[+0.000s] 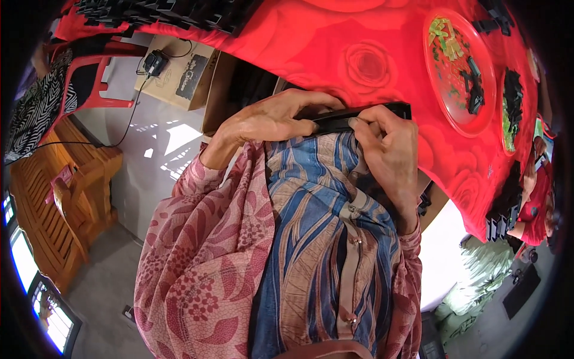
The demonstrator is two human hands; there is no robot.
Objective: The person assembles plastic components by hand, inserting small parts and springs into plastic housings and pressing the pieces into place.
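- Head view: one round red plate [445, 110] on the bench [335, 54], which was covered with a red rose-patterned cloth; inside the plate, a heap of green and yellow small parts toward its far side and a few black parts toward its right.
- Just right of the plate, near the bench edge, a second, green container [510, 128] seen edge-on, with a pile of black pieces in it; exact count not readable.
- One long, flat black part [359, 118] held level above the lap, just at the near edge of the bench, between both hands.
- Left hand [269, 119] closed around the left end of the black part, thumb on top, fingers curled under.
- Right hand [388, 143] pinched on the right half of the same part, fingertips [357, 121] pressed on its upper face.
- Rows of black parts [161, 12] stacked at the far left of the bench; too many and too blurred to count.
- One cardboard box [179, 75] on the floor below the bench, with a black adapter and cable on its lid.
- One red plastic chair [89, 84] beside the box.
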